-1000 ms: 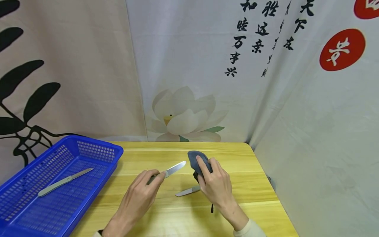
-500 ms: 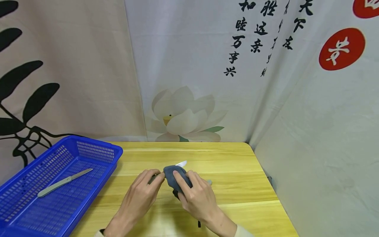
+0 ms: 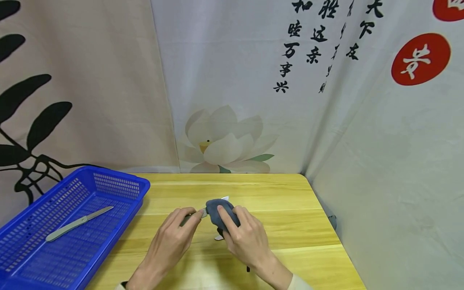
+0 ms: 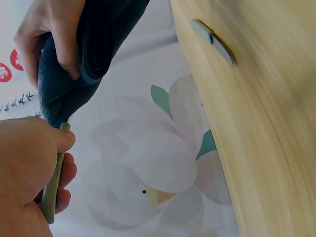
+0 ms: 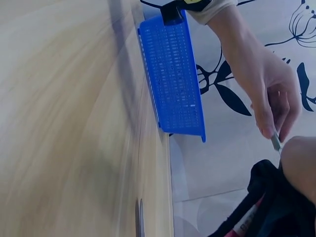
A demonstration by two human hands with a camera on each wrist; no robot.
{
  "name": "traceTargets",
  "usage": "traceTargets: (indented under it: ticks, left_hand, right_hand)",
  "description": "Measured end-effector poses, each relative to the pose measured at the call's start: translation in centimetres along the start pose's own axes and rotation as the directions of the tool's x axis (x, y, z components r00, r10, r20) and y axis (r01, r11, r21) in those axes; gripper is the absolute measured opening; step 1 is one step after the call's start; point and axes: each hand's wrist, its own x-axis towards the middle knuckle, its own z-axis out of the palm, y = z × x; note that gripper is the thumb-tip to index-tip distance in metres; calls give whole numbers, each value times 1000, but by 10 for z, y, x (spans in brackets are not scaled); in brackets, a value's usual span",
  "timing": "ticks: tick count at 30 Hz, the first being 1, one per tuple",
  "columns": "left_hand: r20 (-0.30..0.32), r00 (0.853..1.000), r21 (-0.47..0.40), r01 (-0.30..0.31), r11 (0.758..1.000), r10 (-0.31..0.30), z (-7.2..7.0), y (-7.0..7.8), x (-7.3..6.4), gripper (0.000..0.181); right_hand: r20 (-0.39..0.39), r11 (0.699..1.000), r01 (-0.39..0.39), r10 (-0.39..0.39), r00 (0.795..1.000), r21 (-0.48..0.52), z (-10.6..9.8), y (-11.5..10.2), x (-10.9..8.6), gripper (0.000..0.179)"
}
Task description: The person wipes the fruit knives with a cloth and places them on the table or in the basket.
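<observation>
My left hand (image 3: 170, 235) grips a small knife (image 3: 204, 213) by its grey-green handle, seen also in the left wrist view as a handle (image 4: 52, 187) in the curled fingers. The blade points up and right. My right hand (image 3: 248, 237) holds a dark blue-grey cloth (image 3: 221, 212) folded over this blade, with only the tip showing past it. Below the right hand a second knife (image 4: 213, 42) lies on the table; in the head view, just its blade end (image 3: 219, 237) shows. A third knife (image 3: 79, 222) lies in the blue basket (image 3: 119, 185).
The basket stands at the left of the wooden table (image 3: 290, 201). Behind the table hangs a printed curtain (image 3: 232, 80) with a lotus and writing. Another pale curtain (image 3: 398, 169) borders the right edge.
My right hand has brought the cloth leftward onto the blade near the handle, then slid it slightly right toward the tip. The left hand and its knife have stayed nearly still.
</observation>
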Motion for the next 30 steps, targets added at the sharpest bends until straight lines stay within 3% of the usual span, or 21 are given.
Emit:
traceTargets:
  ticks: [8,21,30]
  left_hand:
    - [-5,1000,4,-1,1000,1,-3,1,1,51]
    - [-33,999,29,-14,999,15,-6,2,0,49]
    - [-36,999,4,19,1000,-18,-11,1,-1,46]
  right_hand:
    - [-18,999,-30,30,999,-16,2,15,-4,78]
    - [-41,997,-72,72,997,-5,2,35,-5,71]
    - [-89,991,-130,132,987,31,2,43,-6,68]
